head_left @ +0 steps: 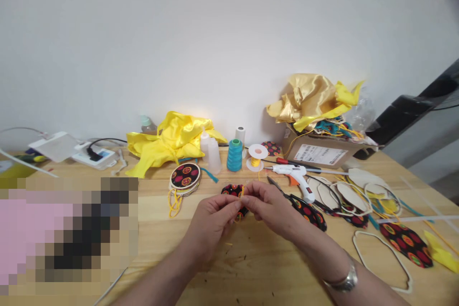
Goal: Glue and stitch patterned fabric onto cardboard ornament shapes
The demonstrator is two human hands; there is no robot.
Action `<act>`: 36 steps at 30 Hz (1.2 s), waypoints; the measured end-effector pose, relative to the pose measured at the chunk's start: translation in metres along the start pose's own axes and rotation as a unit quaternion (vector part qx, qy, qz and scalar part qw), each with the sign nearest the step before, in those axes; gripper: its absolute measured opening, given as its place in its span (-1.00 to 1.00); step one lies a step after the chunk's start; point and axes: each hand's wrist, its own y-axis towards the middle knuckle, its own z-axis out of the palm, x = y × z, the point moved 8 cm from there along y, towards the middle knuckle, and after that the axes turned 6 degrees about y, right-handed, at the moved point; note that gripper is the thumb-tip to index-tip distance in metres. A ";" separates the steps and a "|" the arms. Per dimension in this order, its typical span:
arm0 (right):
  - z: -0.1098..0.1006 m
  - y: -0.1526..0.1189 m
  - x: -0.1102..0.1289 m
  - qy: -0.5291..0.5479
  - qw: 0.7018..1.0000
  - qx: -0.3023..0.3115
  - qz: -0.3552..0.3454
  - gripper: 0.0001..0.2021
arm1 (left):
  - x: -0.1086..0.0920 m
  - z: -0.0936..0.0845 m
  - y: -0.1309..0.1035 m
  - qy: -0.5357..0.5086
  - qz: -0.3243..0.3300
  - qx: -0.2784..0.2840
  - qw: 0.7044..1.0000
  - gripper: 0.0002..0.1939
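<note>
My left hand [214, 217] and my right hand [268, 206] meet over the wooden table, thumbs and fingertips pinched together. Between them is a small black fabric piece [231, 188] with red and orange round motifs, partly covered by my fingers. A short bit of yellow cord [243, 191] shows at my right fingertips; its ends are hidden. Just beyond my right hand lie black-handled scissors [276, 184] and a white hot glue gun [292, 170]. Left of my hands rests a stack of round patterned fabric pieces [185, 176] with yellow cord loops.
Behind stand a teal thread cone [234, 157], white squeeze bottles [214, 155] and a spool of yellow cord [256, 161]. Yellow satin [172, 136] lies at the back left. A cardboard box [287, 141] holds fabric scraps. Cream frames [383, 233] and patterned pieces [407, 241] spread rightward.
</note>
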 end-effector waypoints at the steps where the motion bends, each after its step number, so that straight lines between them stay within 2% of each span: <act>1: 0.000 0.000 0.000 -0.004 1.000 -0.001 -0.002 -0.87 | 0.001 0.000 0.000 0.003 0.000 0.001 1.000 -0.74; 9: -0.002 -0.001 0.003 -0.046 0.999 -0.002 -0.015 -0.84 | -0.005 0.001 -0.001 0.052 0.018 0.005 0.998 -0.76; 13: -0.004 -0.001 0.006 -0.050 0.998 -0.009 -0.032 -0.83 | -0.012 -0.002 -0.003 0.060 0.041 -0.012 0.997 -0.79; 16: -0.005 -0.001 0.006 -0.045 0.998 -0.017 -0.032 -0.82 | -0.018 -0.006 -0.003 0.055 0.092 -0.028 0.994 -0.83; 20: -0.008 0.000 0.007 -0.060 0.997 -0.039 -0.041 -0.82 | -0.029 -0.007 -0.006 0.113 0.173 -0.038 0.978 -0.83; 25: -0.013 0.000 0.009 -0.061 0.995 -0.064 -0.049 -0.81 | -0.032 -0.003 -0.010 0.185 0.223 -0.046 0.956 -0.86; 30: -0.010 -0.002 0.003 -0.002 0.998 -0.058 -0.022 -0.82 | -0.024 0.004 -0.010 0.195 0.234 -0.031 0.952 -0.87; 36: 0.000 -0.003 0.000 0.142 0.990 -0.013 0.010 -0.82 | -0.029 0.012 -0.016 0.264 0.292 -0.021 0.919 -0.82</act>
